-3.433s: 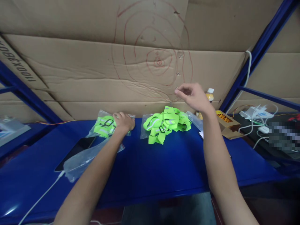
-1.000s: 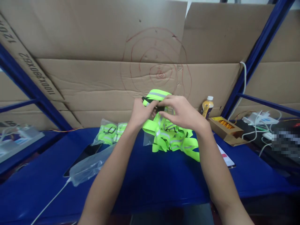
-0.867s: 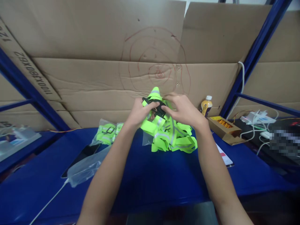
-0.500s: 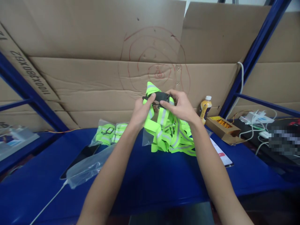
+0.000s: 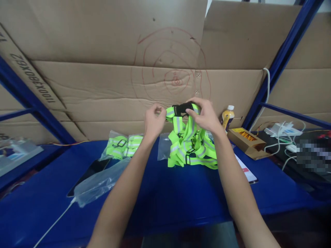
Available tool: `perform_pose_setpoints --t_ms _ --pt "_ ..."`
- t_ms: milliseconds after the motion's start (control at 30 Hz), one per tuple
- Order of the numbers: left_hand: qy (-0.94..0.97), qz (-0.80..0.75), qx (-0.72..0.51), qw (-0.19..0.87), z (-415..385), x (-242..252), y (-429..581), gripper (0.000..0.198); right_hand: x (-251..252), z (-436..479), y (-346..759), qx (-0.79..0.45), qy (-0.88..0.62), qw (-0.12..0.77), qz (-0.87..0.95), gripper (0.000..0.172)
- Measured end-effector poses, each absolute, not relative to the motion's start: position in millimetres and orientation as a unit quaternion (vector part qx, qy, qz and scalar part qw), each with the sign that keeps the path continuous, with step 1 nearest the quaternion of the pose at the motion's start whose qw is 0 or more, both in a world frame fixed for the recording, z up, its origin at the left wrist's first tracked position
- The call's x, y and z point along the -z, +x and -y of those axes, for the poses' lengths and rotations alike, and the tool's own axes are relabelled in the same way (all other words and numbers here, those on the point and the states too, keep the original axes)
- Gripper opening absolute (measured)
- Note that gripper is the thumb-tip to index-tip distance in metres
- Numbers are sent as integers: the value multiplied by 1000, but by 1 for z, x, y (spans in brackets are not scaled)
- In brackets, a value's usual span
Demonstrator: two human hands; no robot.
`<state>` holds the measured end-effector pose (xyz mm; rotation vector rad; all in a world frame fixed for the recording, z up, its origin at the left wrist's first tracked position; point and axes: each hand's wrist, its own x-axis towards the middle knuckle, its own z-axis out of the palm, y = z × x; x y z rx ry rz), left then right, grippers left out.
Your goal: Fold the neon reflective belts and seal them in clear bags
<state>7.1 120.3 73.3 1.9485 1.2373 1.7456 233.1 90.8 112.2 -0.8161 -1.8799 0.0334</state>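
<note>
A tangle of neon-yellow reflective straps [image 5: 192,148] with grey stripes hangs from my hands onto the blue table. My right hand [image 5: 205,115] grips a black buckle [image 5: 182,109] and the strap at its right end, thumb in front. To the left of the buckle, my left hand [image 5: 155,120] is closed, finger and thumb pinched on the strap's left part; the exact hold is partly hidden. Black slider loops show among the lower straps. Behind the tangle's left side lies a clear plastic bag [image 5: 162,146].
Packed neon straps [image 5: 120,146] in clear bags lie at left, near a dark phone [image 5: 88,175] and a plastic sleeve [image 5: 100,184]. At right are a bottle [image 5: 227,117], a cardboard box [image 5: 247,141] and a lit phone [image 5: 247,168]. Cardboard [image 5: 103,86] walls the back.
My left hand has moved slightly left off the buckle, its fingers now curled in a pinch. The buckle has shifted right with my right hand, and the strap between my hands is drawn out.
</note>
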Motion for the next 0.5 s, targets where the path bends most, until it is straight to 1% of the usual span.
perform_pose_setpoints --t_ms 33,67,100,167,233,300,367,433,500 --pt "648 -447 -608 106 -123 -72 5 11 -109 -94 229 12 -355 528 772 16" --pt "632 -466 -616 62 -122 -71 4 9 -107 -96 226 37 -365 539 758 16" --pt "619 -478 -623 1 -119 -72 3 15 -106 -97 223 56 -370 553 745 16" --pt "624 -467 -616 -117 -105 -77 3 36 -105 -97 219 63 -359 583 726 16" --pt "668 -423 -590 -163 -86 -86 9 47 -107 -95 219 13 -324 587 742 17" --pt "725 -365 -559 -170 -70 -94 19 44 -111 -93 220 -61 -282 564 774 23" --pt "759 -330 -541 -151 -61 -100 28 32 -113 -91 222 -111 -258 546 789 26" --pt "775 -316 -535 -112 -59 -103 34 26 -114 -89 223 -128 -260 545 786 26" --pt "783 -314 -531 -84 -61 -102 35 28 -114 -88 223 -130 -270 544 784 25"
